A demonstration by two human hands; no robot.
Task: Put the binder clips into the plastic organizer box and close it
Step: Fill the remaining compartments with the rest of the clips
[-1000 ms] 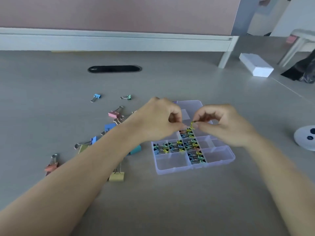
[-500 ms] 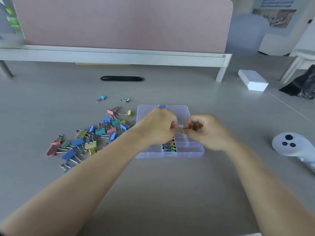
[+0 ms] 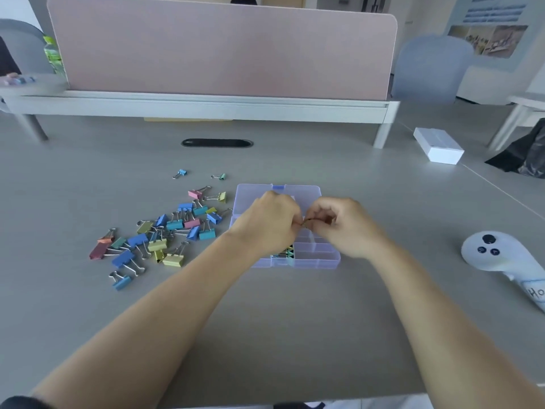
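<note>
While curled over box [image 3: 323, 256], left hand [image 3: 268, 224], right hand [image 3: 345, 227] pinch clip [image 3: 306, 221] (blurred).

Soft, even daylight, faint shadows, slight overall blur, wide-angle bending toward the edges.

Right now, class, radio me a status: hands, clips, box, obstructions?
Left hand and right hand both pinching one small clip over the organizer box. Box open, stored clips inside. Loose clips piled left of it. Nothing blocking.
</note>
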